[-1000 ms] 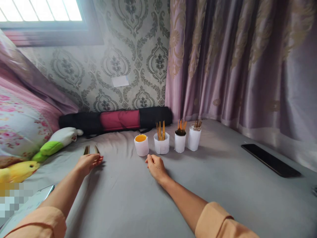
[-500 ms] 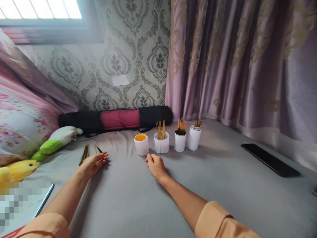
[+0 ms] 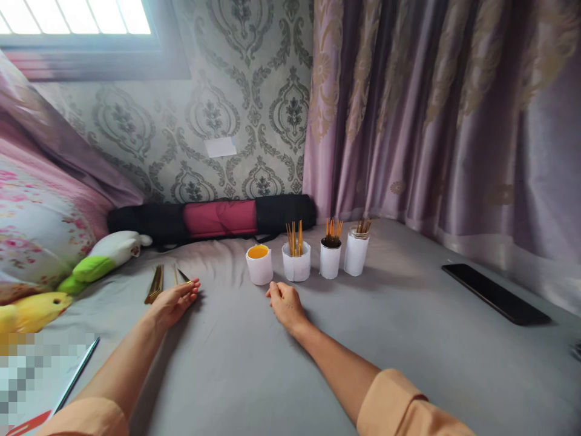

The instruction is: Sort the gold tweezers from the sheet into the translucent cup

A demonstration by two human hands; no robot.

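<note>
My left hand point(image 3: 177, 301) lies at the left with its fingers loosely stretched out to the right. The near end of a dark, slim, pointed piece point(image 3: 183, 275) meets its fingertips; I see no grip on it. Just behind the wrist lie a bundle of thin brownish-gold sticks point(image 3: 156, 283) and a single pale stick point(image 3: 175, 274). In the middle my right hand point(image 3: 287, 307) rests with curled fingers, and nothing shows in them. It is close in front of a white-wrapped cup point(image 3: 259, 270) with an orange inside.
To the right stand three white-wrapped holders with thin sticks: a wide one point(image 3: 296, 269), one with a dark rim point(image 3: 330, 261) and a taller one point(image 3: 356, 255). A black phone-like slab point(image 3: 494, 293) lies far right. Plush toys point(image 3: 97, 266) and a long black-and-red bag point(image 3: 220, 219) edge the grey sheet.
My left hand has shifted slightly to the right and toward me, uncovering more of the stick bundle. My right hand and the cups have not moved.
</note>
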